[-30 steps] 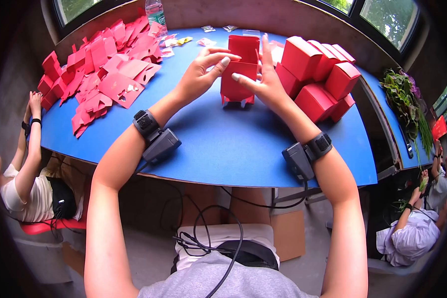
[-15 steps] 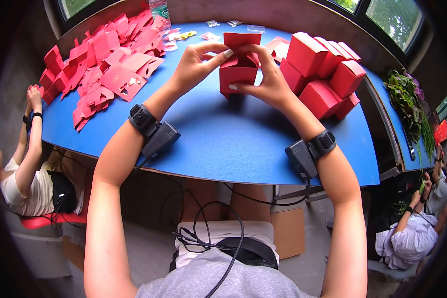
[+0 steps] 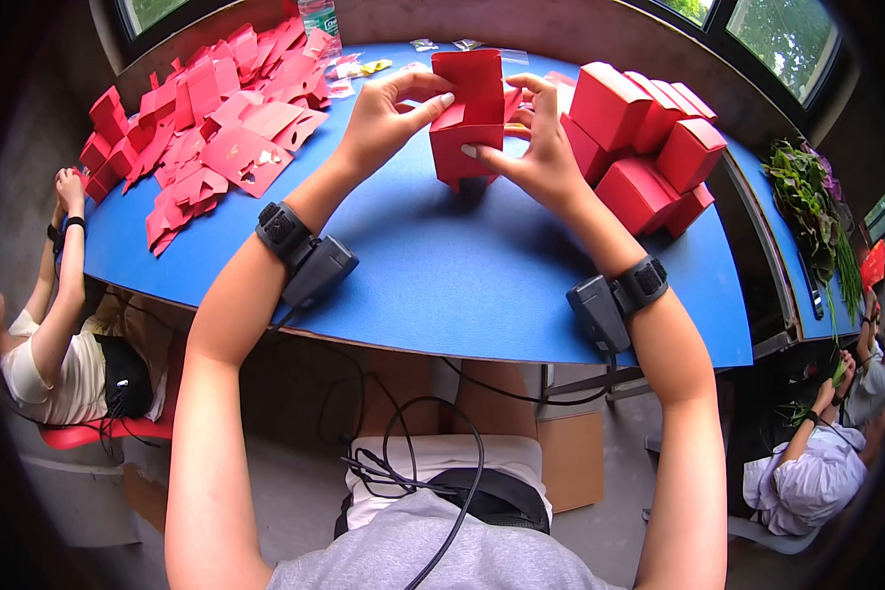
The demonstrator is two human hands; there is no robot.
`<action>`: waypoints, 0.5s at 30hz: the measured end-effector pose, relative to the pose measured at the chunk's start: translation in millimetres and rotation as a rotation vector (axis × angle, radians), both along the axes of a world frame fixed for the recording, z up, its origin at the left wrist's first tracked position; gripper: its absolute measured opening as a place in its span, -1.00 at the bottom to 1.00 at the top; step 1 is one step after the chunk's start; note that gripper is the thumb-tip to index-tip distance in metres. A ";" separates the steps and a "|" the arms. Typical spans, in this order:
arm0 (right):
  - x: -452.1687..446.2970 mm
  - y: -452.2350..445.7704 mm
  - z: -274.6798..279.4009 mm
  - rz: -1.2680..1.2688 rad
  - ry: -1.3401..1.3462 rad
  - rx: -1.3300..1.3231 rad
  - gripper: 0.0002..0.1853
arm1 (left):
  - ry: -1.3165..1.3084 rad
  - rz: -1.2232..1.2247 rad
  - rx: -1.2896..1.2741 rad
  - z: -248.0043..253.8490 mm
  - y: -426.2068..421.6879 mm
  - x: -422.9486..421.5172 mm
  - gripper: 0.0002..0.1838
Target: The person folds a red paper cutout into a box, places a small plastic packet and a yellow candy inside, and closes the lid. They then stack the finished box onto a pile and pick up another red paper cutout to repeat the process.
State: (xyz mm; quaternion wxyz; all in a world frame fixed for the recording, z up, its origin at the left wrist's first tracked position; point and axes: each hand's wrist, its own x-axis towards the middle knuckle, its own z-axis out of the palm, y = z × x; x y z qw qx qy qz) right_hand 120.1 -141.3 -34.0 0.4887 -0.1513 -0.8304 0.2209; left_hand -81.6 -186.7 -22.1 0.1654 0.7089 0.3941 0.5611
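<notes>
A red box (image 3: 467, 147) with its top open and a tall lid flap raised at the back is held just above the blue table (image 3: 413, 285). My left hand (image 3: 388, 118) pinches the box's upper left edge between thumb and fingers. On the other side my right hand (image 3: 536, 147) grips the right side, its thumb on the front panel and its fingers behind the side. To the right stands a stack of closed red boxes (image 3: 639, 197). Flat and partly folded red card pieces (image 3: 246, 157) lie heaped at the left.
A plastic bottle (image 3: 320, 25) and small packets (image 3: 366, 69) are at the back. One person (image 3: 64, 344) sits at the left, with hands near the heap. Other people (image 3: 811, 467) sit at the right, by a table with leafy greens (image 3: 801, 187).
The lid flap, earlier between both hands' fingers, now stands upright and the box top is open. My right fingers have moved from the flap to the box's right side.
</notes>
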 end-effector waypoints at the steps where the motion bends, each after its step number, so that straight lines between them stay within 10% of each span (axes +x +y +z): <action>1: 0.7 0.5 -0.8 0.000 0.000 0.000 -0.19 | 0.000 0.000 0.000 -0.4 -0.2 0.1 -0.76; 10: 1.8 -0.6 3.0 0.076 -0.056 -0.082 -0.18 | 0.033 0.030 0.006 -4.6 3.5 -1.6 -0.75; 15: -1.5 -4.6 5.9 0.217 0.283 -0.751 -0.32 | -0.247 -0.150 -0.207 8.3 -9.2 7.9 -0.56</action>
